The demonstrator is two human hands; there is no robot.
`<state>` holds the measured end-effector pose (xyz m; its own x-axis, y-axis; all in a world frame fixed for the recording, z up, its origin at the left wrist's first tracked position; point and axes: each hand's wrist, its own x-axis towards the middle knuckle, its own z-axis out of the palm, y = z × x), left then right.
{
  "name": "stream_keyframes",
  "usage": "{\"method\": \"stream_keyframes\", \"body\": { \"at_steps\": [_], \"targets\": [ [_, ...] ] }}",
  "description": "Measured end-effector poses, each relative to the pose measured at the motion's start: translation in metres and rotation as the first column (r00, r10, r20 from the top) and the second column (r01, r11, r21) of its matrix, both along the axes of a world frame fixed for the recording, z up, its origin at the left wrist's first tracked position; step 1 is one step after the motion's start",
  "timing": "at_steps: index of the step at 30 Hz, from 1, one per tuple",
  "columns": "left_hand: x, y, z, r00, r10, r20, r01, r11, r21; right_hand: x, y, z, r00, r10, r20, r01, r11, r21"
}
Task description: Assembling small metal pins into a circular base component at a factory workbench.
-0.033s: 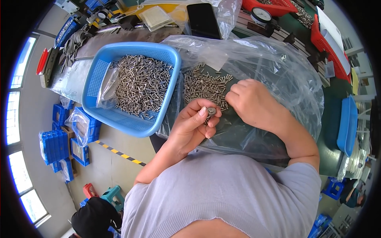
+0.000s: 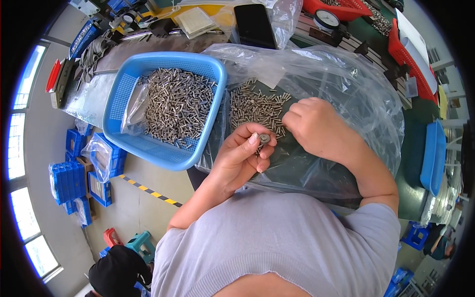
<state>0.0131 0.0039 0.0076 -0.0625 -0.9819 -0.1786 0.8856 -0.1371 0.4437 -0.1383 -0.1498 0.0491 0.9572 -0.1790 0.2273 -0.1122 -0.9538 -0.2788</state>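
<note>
Head view: the left hand [image 2: 237, 157] grips a round metal part [image 2: 264, 139] between thumb and curled fingers. The right hand [image 2: 314, 124] has its fingers bent together beside the metal pin pile [image 2: 253, 110]; their contents cannot be determined. The blue basket [image 2: 221, 94] bounds the left fingers leftward; bare plastic sheet [image 2: 358, 94] extends right of the right fingers.

Basket [image 2: 163, 157] left of pin pile [image 2: 255, 106]; phone [image 2: 254, 26] behind.

A black phone [image 2: 255, 25] lies near a white-faced dial gauge [image 2: 326, 19]. Across the floor [image 2: 118, 210] I see stacked blue crates [image 2: 68, 182], black-and-yellow striped tape [image 2: 151, 192], and a red stool [image 2: 112, 237] beside a teal stool [image 2: 142, 242].
</note>
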Motion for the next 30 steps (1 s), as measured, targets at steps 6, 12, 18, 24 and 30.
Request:
{"method": "stream_keyframes", "body": {
  "at_steps": [6,12,18,24,30],
  "targets": [
    [0.001,0.002,0.001,0.999,0.003,0.032,-0.003,1.0,0.01,0.006,0.01,0.019,0.996,-0.07,0.064,0.004,0.704,0.711],
    [0.0,0.002,0.001,0.999,-0.008,0.051,0.007,1.0,0.024,0.01,0.013,0.001,0.991,-0.093,0.093,-0.058,0.327,0.943],
    [0.001,0.002,0.0,0.999,-0.027,0.033,0.027,0.999,0.028,0.011,0.013,-0.001,0.991,-0.074,0.115,-0.078,0.384,0.92],
    [0.002,0.002,0.0,0.998,-0.051,0.028,0.05,0.998,0.033,0.011,0.015,-0.004,0.989,-0.058,0.136,-0.097,0.433,0.896],
    [0.001,0.001,0.001,0.997,-0.057,0.056,0.054,0.997,0.058,0.014,0.014,0.001,0.995,-0.049,0.091,-0.052,0.526,0.849]
  ]
}}
